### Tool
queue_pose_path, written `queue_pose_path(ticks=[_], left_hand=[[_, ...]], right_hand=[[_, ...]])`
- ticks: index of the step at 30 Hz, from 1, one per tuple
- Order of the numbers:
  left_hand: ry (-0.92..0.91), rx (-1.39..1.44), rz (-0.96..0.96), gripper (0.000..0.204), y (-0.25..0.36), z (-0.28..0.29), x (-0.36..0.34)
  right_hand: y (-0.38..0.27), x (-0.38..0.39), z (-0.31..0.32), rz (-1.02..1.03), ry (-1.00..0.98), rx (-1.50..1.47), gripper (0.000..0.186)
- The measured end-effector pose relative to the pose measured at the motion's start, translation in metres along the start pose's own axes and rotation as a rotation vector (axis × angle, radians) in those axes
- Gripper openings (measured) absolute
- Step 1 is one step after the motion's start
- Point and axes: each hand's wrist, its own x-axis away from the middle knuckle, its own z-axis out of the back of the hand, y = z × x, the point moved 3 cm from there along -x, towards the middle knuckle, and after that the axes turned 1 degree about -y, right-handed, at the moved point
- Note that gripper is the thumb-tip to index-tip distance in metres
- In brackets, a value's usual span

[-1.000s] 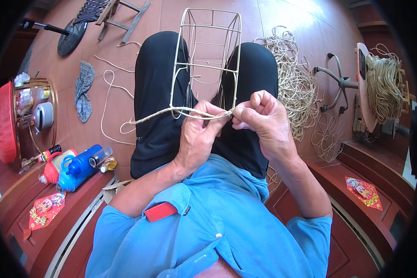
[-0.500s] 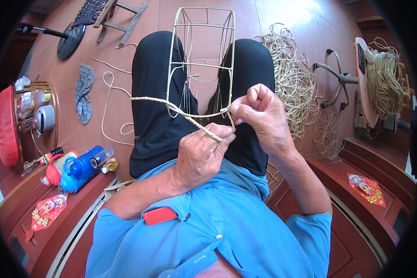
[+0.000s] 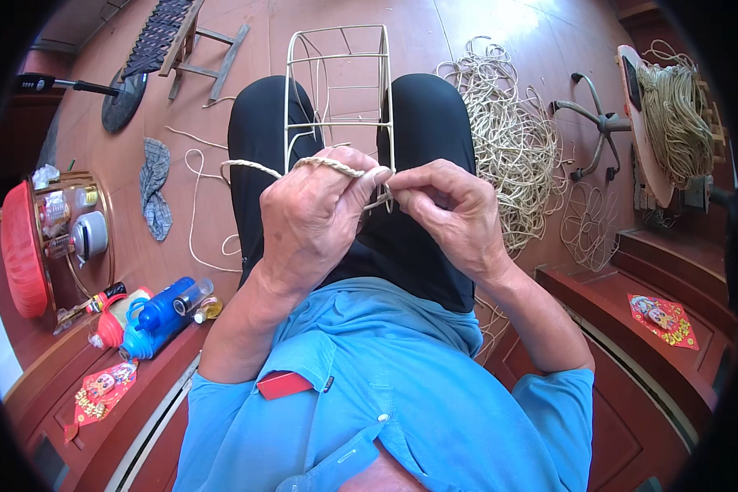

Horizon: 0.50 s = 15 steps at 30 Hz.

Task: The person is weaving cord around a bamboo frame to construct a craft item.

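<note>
Head-worn fisheye, left of a pair, facing steeply down. Blue shirt (image 3: 385, 361) nearest; left hand (image 3: 316, 209), right hand (image 3: 455, 215) close, mid-view; wire frame (image 3: 339, 125) just beyond; woven stool (image 3: 160, 37) far left. Edges bowed.

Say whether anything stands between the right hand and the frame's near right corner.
Nothing visible does: the right hand is at that corner of the frame. The left hand, braided cord across it, sits alongside.

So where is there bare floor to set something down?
Bare floor shows between the wooden stool and the cream frame, and between the checked cloth and the red-topped rack. It's crowded at right, where the cord heap spreads toward the chair base, and at lower left, around the blue bottle.
</note>
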Motion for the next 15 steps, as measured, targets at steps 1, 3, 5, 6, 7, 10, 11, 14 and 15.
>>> queue_pose_path(ticks=[1,3,5,6,7,10,11,14,15], left_hand=[[0.007,-0.006,0.004,0.008,0.0,-0.001,-0.001],[0.012,-0.012,0.008,0.008,-0.001,-0.002,-0.002],[0.022,0.004,-0.014,0.008,0.0,-0.002,-0.002],[0.021,0.002,-0.013,0.008,0.0,-0.002,-0.001],[0.018,0.018,0.001,0.007,0.001,-0.002,0.001],[-0.054,0.12,-0.007,0.01,0.004,0.005,0.005],[-0.124,0.21,-0.031,0.013,0.005,0.008,0.008],[-0.251,0.882,0.272,0.029,0.0,0.024,0.035],[-0.249,0.911,0.286,0.043,-0.005,0.031,0.046]], right_hand=[[-0.001,0.0,0.001,0.0,0.002,0.0,0.016],[-0.009,-0.001,0.002,0.092,-0.001,0.126,0.014],[-0.012,-0.002,0.002,0.117,-0.008,0.171,0.013],[-0.013,-0.003,0.001,0.142,-0.015,0.217,0.011],[-0.012,-0.004,0.001,0.143,-0.017,0.215,0.011],[-0.01,-0.008,-0.001,0.187,-0.011,0.208,0.01],[-0.011,-0.008,0.0,0.211,-0.005,0.241,0.01],[-0.012,-0.006,0.0,0.226,-0.001,0.25,0.013],[-0.011,-0.006,-0.001,0.232,-0.01,0.246,0.013]])
